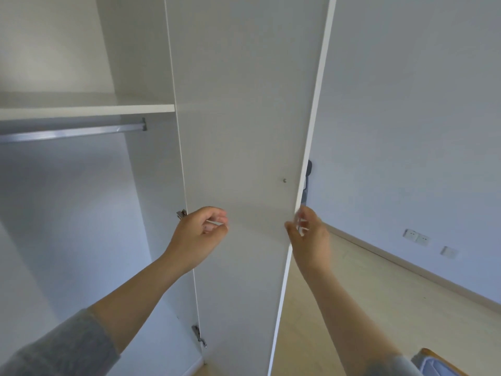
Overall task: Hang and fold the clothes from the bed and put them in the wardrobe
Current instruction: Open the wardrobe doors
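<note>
A plain pale wall [406, 104] fills the right side of the view. A light skirting [406, 263] runs along the wall's lower edge, where it meets a light wood-toned floor [352, 308]. Two white plates are mounted low on the wall, just above the skirting: a double socket [416, 236] and, near its right side, a single plate [448, 251] of undeterminable type. At the floor's bottom right, an item [431, 360] with an orange-brown rim and a pale grey-blue surface is cut off by the frame; its identity cannot be determined.
</note>
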Available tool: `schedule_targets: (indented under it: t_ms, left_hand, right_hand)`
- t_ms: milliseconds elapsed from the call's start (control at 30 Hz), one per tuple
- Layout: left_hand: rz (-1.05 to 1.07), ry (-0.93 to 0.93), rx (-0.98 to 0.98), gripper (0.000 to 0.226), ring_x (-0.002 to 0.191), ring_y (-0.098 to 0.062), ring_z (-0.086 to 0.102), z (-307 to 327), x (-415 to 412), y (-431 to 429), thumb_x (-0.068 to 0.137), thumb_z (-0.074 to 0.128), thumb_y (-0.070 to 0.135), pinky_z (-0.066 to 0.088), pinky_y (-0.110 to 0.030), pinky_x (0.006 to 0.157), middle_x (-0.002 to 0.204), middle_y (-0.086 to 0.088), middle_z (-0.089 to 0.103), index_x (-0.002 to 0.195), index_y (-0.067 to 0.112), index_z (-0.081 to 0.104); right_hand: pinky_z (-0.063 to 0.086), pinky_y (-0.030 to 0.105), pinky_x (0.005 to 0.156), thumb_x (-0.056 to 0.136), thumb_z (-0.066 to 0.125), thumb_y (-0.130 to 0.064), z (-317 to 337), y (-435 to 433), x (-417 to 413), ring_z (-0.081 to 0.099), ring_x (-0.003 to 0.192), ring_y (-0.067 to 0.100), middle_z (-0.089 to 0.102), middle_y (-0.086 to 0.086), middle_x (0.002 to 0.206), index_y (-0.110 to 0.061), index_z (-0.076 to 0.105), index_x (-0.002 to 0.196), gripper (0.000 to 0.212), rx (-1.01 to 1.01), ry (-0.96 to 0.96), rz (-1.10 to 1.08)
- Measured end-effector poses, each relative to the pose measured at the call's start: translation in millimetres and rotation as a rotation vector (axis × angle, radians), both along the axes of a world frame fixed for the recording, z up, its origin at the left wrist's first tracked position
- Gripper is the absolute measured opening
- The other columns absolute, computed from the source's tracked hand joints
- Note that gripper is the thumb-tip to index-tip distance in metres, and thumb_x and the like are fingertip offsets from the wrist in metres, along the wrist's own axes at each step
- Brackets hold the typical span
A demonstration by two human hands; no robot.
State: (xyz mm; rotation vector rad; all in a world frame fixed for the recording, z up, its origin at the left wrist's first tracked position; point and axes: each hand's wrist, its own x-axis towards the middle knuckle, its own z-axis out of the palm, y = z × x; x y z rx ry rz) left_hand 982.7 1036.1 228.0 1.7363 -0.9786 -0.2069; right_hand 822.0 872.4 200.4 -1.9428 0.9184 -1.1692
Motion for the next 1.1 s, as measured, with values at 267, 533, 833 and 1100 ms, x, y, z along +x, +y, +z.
schedule_targets:
  t_ms: [267,533,833,1100]
  left_hand:
    - [0.056,-0.030,-0.037,0.018,0.084,0.001,0.064,-11.3,16.2,16.4,0.089,0.064,0.009,0.047,-0.006,0.075,0.097,0.011,0.071,0.102,0.022,0.069]
    - [0.289,-0.062,-0.033,0.022,0.075,0.003,0.063,-8.0,68.2,95.2,0.089,0.060,0.008,0.045,-0.004,0.062,0.096,0.013,0.070,0.097,0.028,0.066]
    - [0.807,-0.200,0.083,0.031,0.089,-0.013,0.061,12.2,150.2,223.6,0.090,0.062,0.018,0.045,-0.028,0.079,0.117,0.000,0.061,0.121,0.015,0.059]
    - [0.922,-0.286,0.131,0.050,0.103,-0.024,0.057,44.1,193.2,254.6,0.090,0.061,0.019,0.044,-0.031,0.088,0.133,-0.010,0.044,0.137,0.014,0.045]
  right_hand:
    - [0.045,0.013,0.078,0.092,0.064,-0.031,1.6,45.6,18.1,0.055,0.098,-0.001,0.057,-0.016,0.107,-0.026,0.059,0.114,0.023,-0.132,0.018,0.179]
    - [0.053,0.027,0.077,0.094,0.058,-0.022,5.7,96.6,92.5,0.061,0.092,0.007,0.063,-0.012,0.102,-0.022,0.063,0.108,0.015,-0.123,0.026,0.437]
    - [0.047,0.009,0.073,0.094,0.056,-0.020,20.9,178.3,181.8,0.058,0.089,-0.005,0.062,-0.019,0.092,-0.031,0.060,0.105,0.016,-0.143,0.056,0.789]
    - [0.049,0.013,0.071,0.093,0.057,-0.017,45.2,206.1,218.7,0.061,0.084,-0.001,0.064,-0.017,0.089,-0.029,0.062,0.105,0.018,-0.178,0.017,0.887]
